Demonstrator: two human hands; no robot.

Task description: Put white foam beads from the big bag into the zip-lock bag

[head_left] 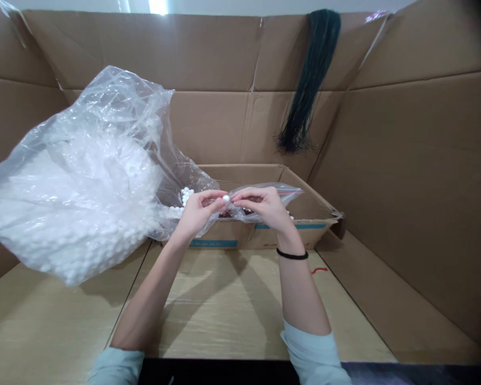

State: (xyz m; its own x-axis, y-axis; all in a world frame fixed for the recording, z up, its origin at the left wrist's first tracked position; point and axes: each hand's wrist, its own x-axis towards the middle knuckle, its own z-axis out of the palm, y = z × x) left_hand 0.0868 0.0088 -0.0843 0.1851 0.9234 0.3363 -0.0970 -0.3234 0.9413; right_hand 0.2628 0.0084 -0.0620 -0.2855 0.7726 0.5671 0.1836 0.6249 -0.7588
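A small white ball point(226, 198) is pinched between the thumb and fingers of my left hand point(196, 211). Right beside it, my right hand point(268, 206) has its fingertips closed in a pinch near the ball; whatever they hold is too small to make out. Both hands are above an open cardboard box point(246, 235). Under and behind my right hand lies a clear zip bag point(292, 192), with small dark red pieces near it, partly hidden. To the left, a large clear plastic bag point(76, 182) full of white balls leans over the box, and loose white balls point(186, 193) show at its mouth.
Tall cardboard walls point(216, 123) surround the work surface at the back and sides. A bundle of dark green strands point(318, 59) hangs over the back wall. On the wooden table point(224, 310), a short red strip point(319, 270) lies right of my right wrist.
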